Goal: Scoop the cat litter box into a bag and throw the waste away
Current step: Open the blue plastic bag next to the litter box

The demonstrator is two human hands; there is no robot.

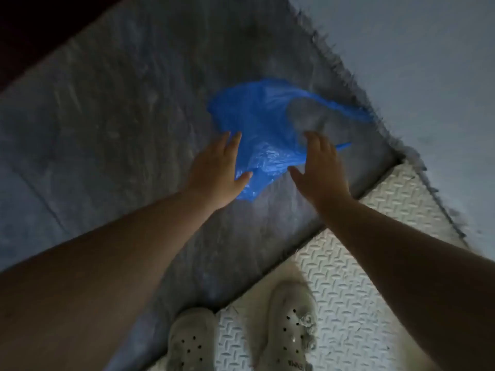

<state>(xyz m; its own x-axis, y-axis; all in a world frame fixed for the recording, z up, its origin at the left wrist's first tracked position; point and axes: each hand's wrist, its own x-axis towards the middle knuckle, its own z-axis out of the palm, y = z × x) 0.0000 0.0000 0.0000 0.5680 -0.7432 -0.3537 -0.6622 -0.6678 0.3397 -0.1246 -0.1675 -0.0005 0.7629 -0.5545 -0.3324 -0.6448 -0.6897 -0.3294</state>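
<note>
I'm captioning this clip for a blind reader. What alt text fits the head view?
The left hand and right hand are stretched out, fingers straight, on either side of a crumpled blue plastic bag over a blurred grey surface. Below, white perforated clogs stand on a diamond-plate metal floor.

Your view runs dim and grainy, falling to near black in the top-left corner. A pale pool of light sits on the grey surface [107, 129] at centre, and the tread plate [361, 263] reads brightest. Motion smear streaks that surface and softens the blue bag [257, 121]; wide-angle stretch warps the lower corners.
</note>
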